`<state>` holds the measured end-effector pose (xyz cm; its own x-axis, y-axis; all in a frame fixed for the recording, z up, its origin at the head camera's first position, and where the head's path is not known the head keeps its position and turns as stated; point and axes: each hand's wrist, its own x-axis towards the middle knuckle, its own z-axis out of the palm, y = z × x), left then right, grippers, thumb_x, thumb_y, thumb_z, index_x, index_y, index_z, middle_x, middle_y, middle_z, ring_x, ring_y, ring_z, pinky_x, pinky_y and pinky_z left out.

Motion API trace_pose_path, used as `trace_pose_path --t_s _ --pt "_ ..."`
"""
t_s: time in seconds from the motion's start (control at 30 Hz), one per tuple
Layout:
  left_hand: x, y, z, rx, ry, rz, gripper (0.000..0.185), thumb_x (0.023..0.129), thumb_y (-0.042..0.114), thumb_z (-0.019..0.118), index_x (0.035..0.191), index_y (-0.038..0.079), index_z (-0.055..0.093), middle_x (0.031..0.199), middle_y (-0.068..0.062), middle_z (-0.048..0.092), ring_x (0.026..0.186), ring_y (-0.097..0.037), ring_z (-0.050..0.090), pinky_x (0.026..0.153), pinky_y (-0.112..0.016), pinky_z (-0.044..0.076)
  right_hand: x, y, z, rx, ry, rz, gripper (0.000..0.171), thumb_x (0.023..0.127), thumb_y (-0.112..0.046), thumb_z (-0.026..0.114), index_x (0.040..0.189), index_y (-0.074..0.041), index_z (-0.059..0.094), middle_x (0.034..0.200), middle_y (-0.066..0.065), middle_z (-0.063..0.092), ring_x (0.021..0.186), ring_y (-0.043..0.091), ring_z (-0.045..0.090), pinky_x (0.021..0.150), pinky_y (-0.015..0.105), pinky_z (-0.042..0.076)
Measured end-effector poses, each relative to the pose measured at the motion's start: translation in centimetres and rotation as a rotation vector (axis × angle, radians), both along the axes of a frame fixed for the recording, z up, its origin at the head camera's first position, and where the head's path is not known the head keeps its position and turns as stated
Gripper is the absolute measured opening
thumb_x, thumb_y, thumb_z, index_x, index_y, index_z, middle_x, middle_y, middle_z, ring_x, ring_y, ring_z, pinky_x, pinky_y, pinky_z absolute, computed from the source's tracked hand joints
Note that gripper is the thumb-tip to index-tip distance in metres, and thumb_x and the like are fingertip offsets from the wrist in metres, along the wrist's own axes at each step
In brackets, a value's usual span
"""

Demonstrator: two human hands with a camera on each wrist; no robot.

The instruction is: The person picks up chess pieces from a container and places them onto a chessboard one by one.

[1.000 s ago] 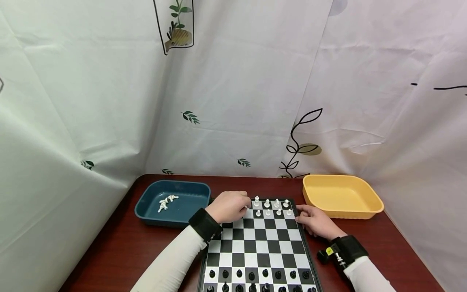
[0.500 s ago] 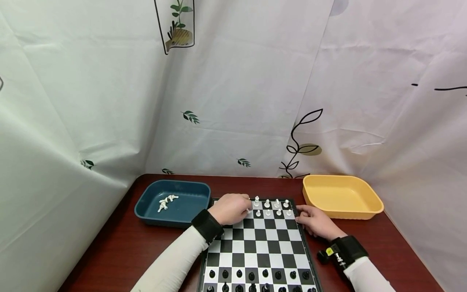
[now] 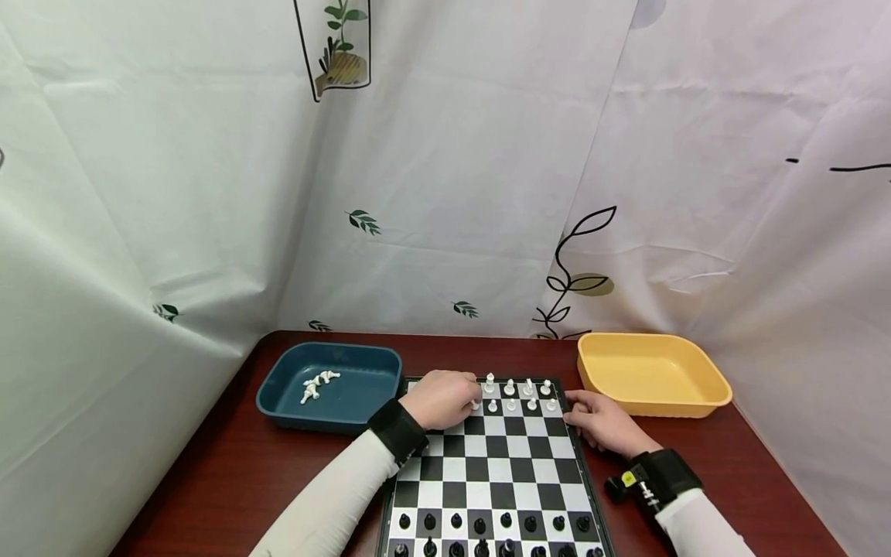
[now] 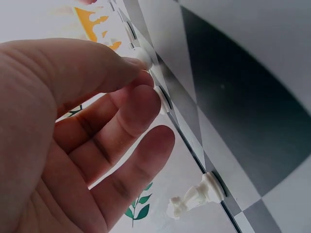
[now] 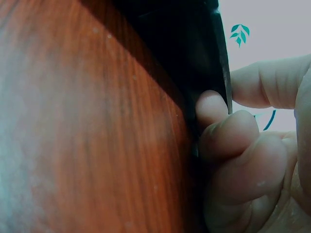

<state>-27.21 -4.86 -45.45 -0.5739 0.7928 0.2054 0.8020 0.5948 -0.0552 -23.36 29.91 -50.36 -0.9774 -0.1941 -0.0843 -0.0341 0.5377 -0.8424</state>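
White plastic pawn (image 4: 142,56) is what I'm pinching right now, thumb and forefinger of my left hand (image 3: 440,398) closing on its rounded top; it's sitting in the far-left part of the chessboard (image 3: 496,464), in the second row of white pieces (image 3: 518,395). Judging it as very light, rigid and smooth, so likely slippery. I'm reading the disc bases as magnetic, which would explain it resisting a straight lift, but I can't confirm that. Best hold looks like the neck just under the head, not the base. In the left wrist view my other fingers (image 4: 141,109) are hanging relaxed, brushing the next pawn (image 4: 163,99), and a white knight (image 4: 197,196) is standing further along the row. My right hand (image 3: 604,424) is gripping the board's right edge, fingers (image 5: 228,136) curling around the black rim (image 5: 214,73) and steadying it on the red-brown wooden table (image 3: 230,480). Further out, a blue tray (image 3: 278,394) is sitting left of the board with a few white pieces lying in it (image 3: 316,384), and a yellow tray (image 3: 696,402) is sitting to the right. Black pieces (image 3: 487,530) are lining the near rows.
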Motion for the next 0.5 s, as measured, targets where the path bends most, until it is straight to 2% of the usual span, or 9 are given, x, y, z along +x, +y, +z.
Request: trace_pose_path --t_s 0.5 --pt "0.01 0.08 -0.31 0.005 -0.020 0.007 0.015 0.105 0.014 0.075 0.109 0.024 0.085 0.101 0.006 0.074 0.087 -0.007 0.071 0.073 -0.025 0.057 0.03 -0.01 0.05 -0.011 -0.014 -0.002 0.062 0.102 -0.017 0.076 0.153 0.011 0.054 0.071 0.005 0.058 0.053 0.021 0.054 0.046 0.034 0.046"
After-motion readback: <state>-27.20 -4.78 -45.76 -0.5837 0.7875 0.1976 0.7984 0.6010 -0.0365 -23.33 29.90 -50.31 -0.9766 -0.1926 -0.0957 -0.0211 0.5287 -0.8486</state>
